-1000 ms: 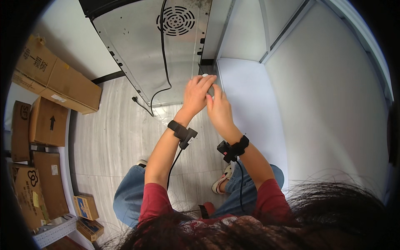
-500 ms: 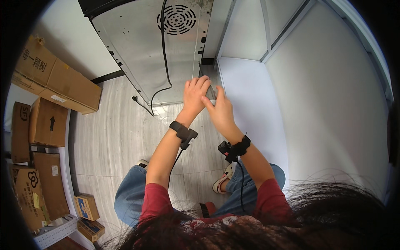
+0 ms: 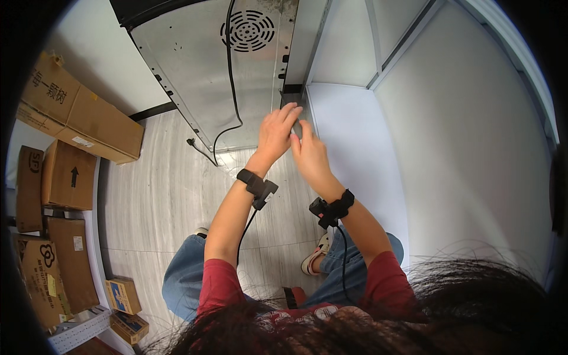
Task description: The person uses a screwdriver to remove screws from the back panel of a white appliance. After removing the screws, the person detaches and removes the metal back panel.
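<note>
Both of my hands meet by the lower right edge of a grey metal appliance back panel [image 3: 195, 65]. Between them shows a sliver of a grey, narrow thing [image 3: 297, 128], mostly covered by my fingers; its kind cannot be made out. My left hand [image 3: 274, 135] bends its fingers over the upper side of this thing. Close beside it, my right hand [image 3: 311, 157] has its thumb and fingers closed round the lower part. A black power cord [image 3: 235, 100] hangs down the panel, and its plug [image 3: 190, 142] lies on the floor, apart from my hands.
Cardboard boxes [image 3: 112, 127] stand at the left, several on a white shelf [image 3: 89, 325]. Two small boxes [image 3: 123, 296] sit on the floor beside it. A white ledge [image 3: 361, 142] and pale panels [image 3: 461, 148] border the right side. The round vent [image 3: 248, 29] is high on the panel.
Both hands have shifted slightly left. The right thumb and fingers have drawn closer together round the grey thing, near the left hand. The cord stays where it was.
</note>
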`<act>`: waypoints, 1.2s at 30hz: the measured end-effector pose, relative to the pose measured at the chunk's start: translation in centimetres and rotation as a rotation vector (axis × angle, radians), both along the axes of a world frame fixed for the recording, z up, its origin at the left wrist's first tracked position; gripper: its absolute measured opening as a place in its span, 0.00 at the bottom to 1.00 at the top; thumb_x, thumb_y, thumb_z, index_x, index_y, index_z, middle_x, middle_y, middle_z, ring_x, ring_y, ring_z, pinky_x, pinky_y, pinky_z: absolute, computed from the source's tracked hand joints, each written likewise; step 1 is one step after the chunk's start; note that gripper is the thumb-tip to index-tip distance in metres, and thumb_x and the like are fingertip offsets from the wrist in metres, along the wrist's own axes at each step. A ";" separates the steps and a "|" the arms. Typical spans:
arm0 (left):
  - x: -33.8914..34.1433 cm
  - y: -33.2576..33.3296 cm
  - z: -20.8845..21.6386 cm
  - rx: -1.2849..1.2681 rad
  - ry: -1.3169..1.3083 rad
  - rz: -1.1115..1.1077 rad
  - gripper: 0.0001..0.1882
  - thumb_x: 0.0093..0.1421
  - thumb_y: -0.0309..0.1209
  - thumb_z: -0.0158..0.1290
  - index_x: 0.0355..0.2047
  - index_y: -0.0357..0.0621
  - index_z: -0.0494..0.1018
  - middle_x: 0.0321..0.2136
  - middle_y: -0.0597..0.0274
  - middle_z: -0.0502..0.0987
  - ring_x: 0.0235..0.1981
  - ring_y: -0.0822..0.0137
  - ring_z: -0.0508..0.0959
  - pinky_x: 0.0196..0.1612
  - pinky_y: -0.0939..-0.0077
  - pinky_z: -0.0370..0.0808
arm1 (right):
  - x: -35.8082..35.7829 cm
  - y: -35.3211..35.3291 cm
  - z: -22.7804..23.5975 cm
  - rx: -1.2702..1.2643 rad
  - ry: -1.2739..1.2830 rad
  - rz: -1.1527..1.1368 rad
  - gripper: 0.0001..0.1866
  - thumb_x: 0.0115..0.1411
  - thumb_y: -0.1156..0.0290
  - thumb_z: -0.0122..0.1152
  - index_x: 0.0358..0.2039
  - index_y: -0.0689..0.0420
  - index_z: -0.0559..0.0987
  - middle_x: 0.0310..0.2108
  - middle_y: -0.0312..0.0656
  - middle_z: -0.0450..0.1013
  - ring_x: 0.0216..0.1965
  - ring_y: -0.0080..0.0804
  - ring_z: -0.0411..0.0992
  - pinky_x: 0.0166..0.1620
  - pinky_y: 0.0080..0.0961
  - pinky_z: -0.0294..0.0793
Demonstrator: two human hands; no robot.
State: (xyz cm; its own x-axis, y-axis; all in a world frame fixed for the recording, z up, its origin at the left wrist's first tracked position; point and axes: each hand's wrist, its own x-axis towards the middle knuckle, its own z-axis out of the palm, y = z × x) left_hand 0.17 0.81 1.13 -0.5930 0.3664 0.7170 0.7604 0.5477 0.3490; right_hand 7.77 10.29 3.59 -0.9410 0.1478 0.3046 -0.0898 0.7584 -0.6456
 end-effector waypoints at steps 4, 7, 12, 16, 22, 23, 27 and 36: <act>0.0 -0.2 -0.5 -0.114 -0.083 -0.036 0.16 0.44 0.25 0.47 0.36 0.44 0.68 0.45 0.65 0.69 0.33 0.58 0.72 0.31 0.69 0.69 | 0.7 0.0 -0.8 -0.033 0.127 0.014 0.23 0.56 0.63 0.50 0.46 0.65 0.61 0.31 0.58 0.69 0.28 0.51 0.70 0.32 0.38 0.68; -0.1 -0.4 -1.4 -0.036 -0.139 -0.064 0.18 0.43 0.23 0.47 0.39 0.43 0.68 0.47 0.63 0.67 0.34 0.56 0.73 0.31 0.68 0.71 | 0.7 -0.6 1.2 -0.102 -0.194 -0.001 0.23 0.54 0.66 0.52 0.46 0.66 0.61 0.34 0.59 0.68 0.32 0.51 0.70 0.34 0.37 0.68; 0.5 0.3 -0.4 0.087 -0.156 -0.153 0.22 0.41 0.17 0.47 0.40 0.41 0.66 0.48 0.61 0.66 0.34 0.54 0.73 0.33 0.69 0.72 | 0.4 0.3 0.1 0.055 -0.035 -0.064 0.23 0.55 0.66 0.51 0.47 0.65 0.61 0.35 0.59 0.67 0.35 0.52 0.69 0.35 0.38 0.68; 0.1 -0.2 -0.3 0.024 -0.169 -0.141 0.21 0.42 0.18 0.48 0.40 0.41 0.66 0.45 0.59 0.66 0.37 0.55 0.72 0.37 0.67 0.71 | 0.5 0.7 -0.7 0.170 0.157 -0.035 0.21 0.57 0.64 0.48 0.46 0.63 0.61 0.32 0.58 0.68 0.32 0.53 0.69 0.35 0.39 0.68; 0.1 -0.1 0.0 -0.011 -0.146 -0.058 0.20 0.42 0.18 0.49 0.39 0.40 0.66 0.41 0.59 0.68 0.37 0.55 0.72 0.38 0.66 0.71 | 0.1 0.0 0.0 0.095 -0.080 -0.050 0.21 0.53 0.70 0.53 0.46 0.63 0.62 0.37 0.56 0.63 0.29 0.52 0.69 0.30 0.38 0.70; 0.1 0.2 0.1 0.004 -0.124 -0.067 0.19 0.42 0.18 0.49 0.38 0.40 0.66 0.40 0.59 0.68 0.37 0.55 0.72 0.38 0.66 0.71 | 0.0 0.2 -0.3 0.119 -0.060 -0.046 0.21 0.52 0.71 0.54 0.46 0.63 0.62 0.37 0.56 0.63 0.29 0.51 0.69 0.29 0.38 0.71; -0.2 0.0 -0.6 -0.006 -0.202 -0.078 0.19 0.42 0.16 0.48 0.38 0.40 0.66 0.38 0.58 0.68 0.36 0.55 0.72 0.36 0.65 0.71 | 0.4 0.2 -0.7 -0.001 -0.011 -0.044 0.22 0.53 0.71 0.52 0.47 0.66 0.61 0.39 0.56 0.60 0.31 0.53 0.68 0.33 0.39 0.70; -3.5 0.3 -1.4 0.007 -0.198 0.217 0.18 0.43 0.20 0.50 0.38 0.39 0.64 0.33 0.53 0.67 0.33 0.52 0.71 0.35 0.63 0.69 | 0.1 1.3 -1.2 0.057 0.058 -0.028 0.21 0.50 0.77 0.52 0.45 0.69 0.62 0.38 0.53 0.57 0.27 0.48 0.69 0.30 0.34 0.71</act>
State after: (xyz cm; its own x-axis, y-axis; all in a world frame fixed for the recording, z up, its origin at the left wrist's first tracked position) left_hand -3.30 1.08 -0.25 -0.7855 0.2111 0.5817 0.5427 0.6868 0.4836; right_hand 7.82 11.55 2.39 -0.9172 0.1542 0.3674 -0.1046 0.7966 -0.5955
